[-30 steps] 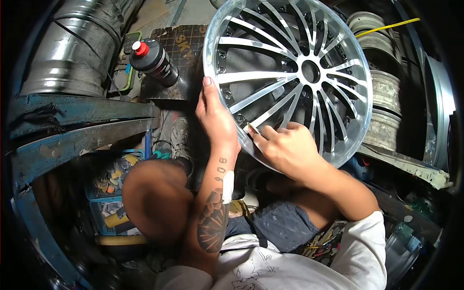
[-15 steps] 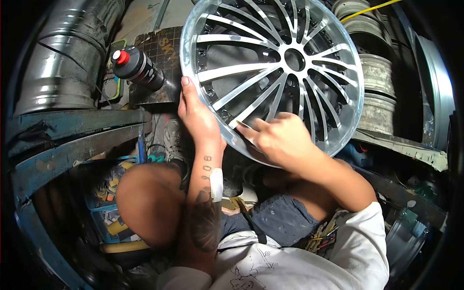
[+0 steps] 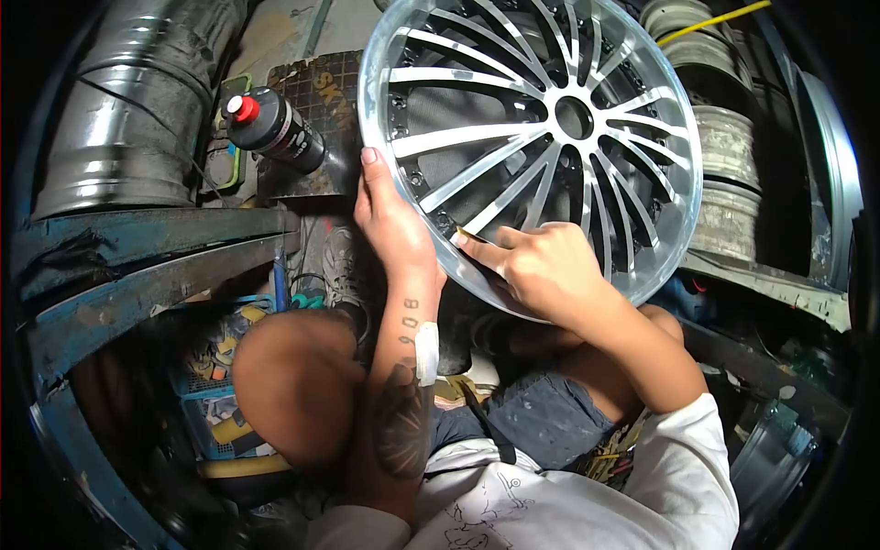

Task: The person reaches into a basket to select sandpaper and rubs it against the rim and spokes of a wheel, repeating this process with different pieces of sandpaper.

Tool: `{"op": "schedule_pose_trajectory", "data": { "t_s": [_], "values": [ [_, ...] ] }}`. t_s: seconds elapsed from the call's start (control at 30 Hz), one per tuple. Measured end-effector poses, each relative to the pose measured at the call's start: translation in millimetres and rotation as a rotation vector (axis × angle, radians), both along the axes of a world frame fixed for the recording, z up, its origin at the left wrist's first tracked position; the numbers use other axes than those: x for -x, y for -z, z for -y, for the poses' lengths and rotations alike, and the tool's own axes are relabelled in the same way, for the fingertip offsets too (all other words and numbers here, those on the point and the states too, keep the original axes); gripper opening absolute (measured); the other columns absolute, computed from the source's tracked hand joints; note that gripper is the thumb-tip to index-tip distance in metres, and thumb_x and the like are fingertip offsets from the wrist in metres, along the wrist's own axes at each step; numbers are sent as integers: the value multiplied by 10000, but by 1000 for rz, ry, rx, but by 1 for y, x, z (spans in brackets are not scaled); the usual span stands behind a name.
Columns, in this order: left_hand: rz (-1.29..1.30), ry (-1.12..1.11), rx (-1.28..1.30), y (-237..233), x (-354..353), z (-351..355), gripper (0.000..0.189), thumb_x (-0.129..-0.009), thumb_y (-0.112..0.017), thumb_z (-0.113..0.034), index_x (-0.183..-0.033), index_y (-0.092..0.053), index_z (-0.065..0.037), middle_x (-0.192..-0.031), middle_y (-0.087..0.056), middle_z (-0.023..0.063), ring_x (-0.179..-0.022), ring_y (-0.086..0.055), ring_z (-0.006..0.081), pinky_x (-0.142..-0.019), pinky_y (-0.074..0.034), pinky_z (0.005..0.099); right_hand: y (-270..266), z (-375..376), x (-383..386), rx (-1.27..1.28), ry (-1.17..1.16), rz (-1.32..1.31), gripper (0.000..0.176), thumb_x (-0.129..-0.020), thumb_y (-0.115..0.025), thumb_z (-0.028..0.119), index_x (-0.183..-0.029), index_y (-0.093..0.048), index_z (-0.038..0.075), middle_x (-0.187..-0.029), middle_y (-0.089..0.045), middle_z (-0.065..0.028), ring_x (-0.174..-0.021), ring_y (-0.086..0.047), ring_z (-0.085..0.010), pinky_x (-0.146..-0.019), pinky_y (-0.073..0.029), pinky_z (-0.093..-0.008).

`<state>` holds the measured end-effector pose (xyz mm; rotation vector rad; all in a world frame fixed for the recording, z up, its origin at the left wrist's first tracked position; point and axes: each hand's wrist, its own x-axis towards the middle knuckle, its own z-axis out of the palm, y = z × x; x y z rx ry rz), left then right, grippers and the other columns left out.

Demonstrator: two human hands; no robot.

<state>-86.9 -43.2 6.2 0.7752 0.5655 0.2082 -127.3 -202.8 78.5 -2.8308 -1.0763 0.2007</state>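
A multi-spoke alloy wheel [image 3: 527,137] with polished silver spokes, dark gaps and a dull grey outer lip leans tilted above my knees. My left hand [image 3: 394,220] is closed round its left edge, thumb on the lip and the other fingers hidden behind. My right hand [image 3: 550,266] is at the lower left of the wheel, with the index finger stretched to the outer end of a spoke. Under that fingertip shows a sliver of something thin with a yellowish edge, too small to name. The remaining right fingers are curled in.
A dark bottle with a red cap [image 3: 275,128] stands on a black block [image 3: 321,92] left of the wheel. Stacked rims [image 3: 724,147] are at the right, and a shiny metal cylinder [image 3: 128,119] at the left. Blue metal beams [image 3: 156,229] and a blue basket [image 3: 206,412] lie nearby.
The whole view has shifted slightly, so everything appears a little further right. My left hand keeps its hold on the wheel, and my right fingertip stays by the same spoke end.
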Motion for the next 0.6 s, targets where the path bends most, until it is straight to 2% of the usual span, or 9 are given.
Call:
{"op": "schedule_pose_trajectory", "data": {
  "t_s": [0.23, 0.33, 0.37, 0.47, 0.5, 0.53, 0.6],
  "values": [
    [-22, -22, -69, 4, -1, -2, 556, -1130, -479, -450, -1389, -579, 31, -1270, -686, 146, -1101, -705, 242, -962, -586, 394, -4, -8, -4, 83, 7, -72, 463, -859, -689, 207, -1315, -758, 249, -785, -669, -36, -595, -686, -236, -551, -520, -388],
    [-19, 9, -50, 2, 1, 3, 551, -1130, -480, -448, -1386, -581, 29, -1270, -683, 142, -1111, -699, 234, -964, -582, 386, 3, -1, -5, -16, -13, -47, 478, -847, -685, 190, -1316, -757, 255, -776, -669, -36, -589, -681, -243, -541, -519, -396],
    [-17, 4, -40, 1, 1, 3, 549, -1130, -480, -447, -1384, -582, 28, -1272, -682, 141, -1114, -697, 232, -964, -580, 383, -2, -1, -2, 30, 12, -69, 501, -821, -687, 153, -1306, -760, 255, -765, -665, -30, -584, -674, -248, -549, -523, -398],
    [-12, -6, -46, 3, -3, -3, 545, -1130, -482, -445, -1386, -582, 26, -1276, -681, 139, -1117, -695, 229, -966, -577, 377, -12, -3, -1, -9, 29, -33, 431, -880, -630, 156, -1289, -760, 195, -797, -690, -30, -628, -712, -230, -581, -538, -372],
    [-16, -8, -49, 5, -3, -3, 545, -1130, -483, -444, -1388, -581, 25, -1277, -681, 139, -1117, -695, 229, -966, -576, 376, -9, -5, -3, -66, 75, 7, 435, -860, -631, 132, -1268, -770, 192, -781, -681, -36, -611, -700, -234, -574, -528, -365],
    [-26, 1, -47, 6, -1, -1, 544, -1130, -484, -444, -1389, -581, 25, -1278, -681, 138, -1116, -695, 228, -967, -575, 375, 6, -2, -2, -54, 102, 29, 444, -835, -641, 124, -1253, -777, 193, -769, -677, -39, -595, -686, -238, -581, -535, -369],
    [-27, 7, -64, 4, -2, -1, 540, -1130, -485, -443, -1386, -583, 22, -1284, -678, 137, -1119, -693, 227, -970, -572, 373, 0, 0, 2, 26, 103, -14, 458, -825, -642, 122, -1256, -776, 199, -765, -678, -42, -587, -683, -244, -570, -541, -383]
  ]
}}
